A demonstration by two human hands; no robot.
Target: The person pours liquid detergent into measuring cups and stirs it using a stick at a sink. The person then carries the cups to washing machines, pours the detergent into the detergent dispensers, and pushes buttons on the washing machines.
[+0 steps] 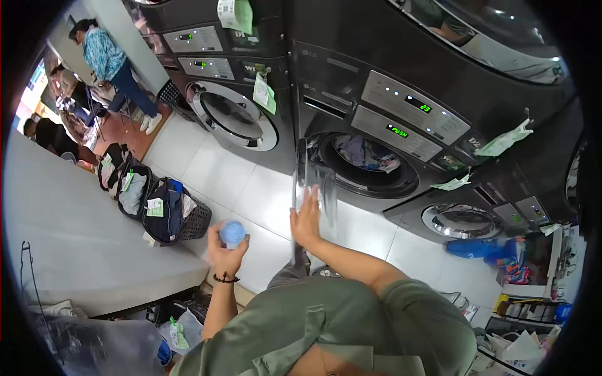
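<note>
A small round cup (232,233), light blue when seen from above, is held upright between the thumb and fingers of my left hand (224,255). Whether the blue is the cup itself or something inside it, I cannot tell. My right hand (305,220) has its fingers stretched out and lies against the swung-open door (326,200) of a washing machine. That dark washer (313,108) has a display reading "PUSH". Mixed clothes (367,154) show inside its round opening.
Laundry baskets (199,220) packed with tagged clothes stand on the white tiles at left. Another washer (235,116) with a round door is beyond them. A blue bag-like item (480,248) lies at right. Several people, one standing (108,56), are at the far left.
</note>
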